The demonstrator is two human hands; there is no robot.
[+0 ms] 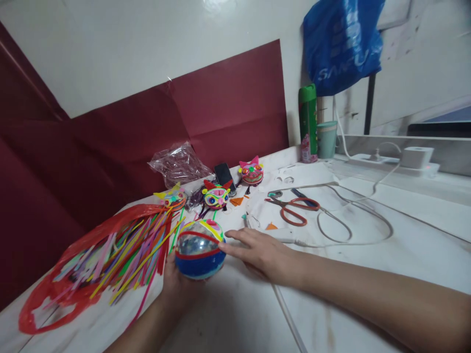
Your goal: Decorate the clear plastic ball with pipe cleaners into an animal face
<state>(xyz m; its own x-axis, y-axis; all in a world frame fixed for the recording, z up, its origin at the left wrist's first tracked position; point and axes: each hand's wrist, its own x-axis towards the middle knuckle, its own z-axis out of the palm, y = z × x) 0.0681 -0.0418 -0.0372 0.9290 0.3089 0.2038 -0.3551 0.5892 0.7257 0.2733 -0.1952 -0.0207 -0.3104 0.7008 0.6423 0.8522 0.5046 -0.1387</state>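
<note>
A clear ball (200,245) with a blue lower half and a red band sits low in front of me; yellow and pink strips cross its top. My left hand (175,279) cups it from the left and below, its fingers partly hidden behind the ball. From the right, my right hand (257,250) reaches over with fingers stretched out, a fingertip touching the ball's side by the red band. Just behind that hand lies a white corded tool (285,235), which looks like a hot glue gun and is partly covered. Red-handled scissors (294,211) lie beyond it.
Colourful strips (125,260) spill from a red plastic bag (40,318) at left. Several decorated animal heads (217,196) stand behind the ball, near a phone (223,176) and clear plastic wrap (180,162). A white cable (382,223) loops at right, below a power strip (368,161).
</note>
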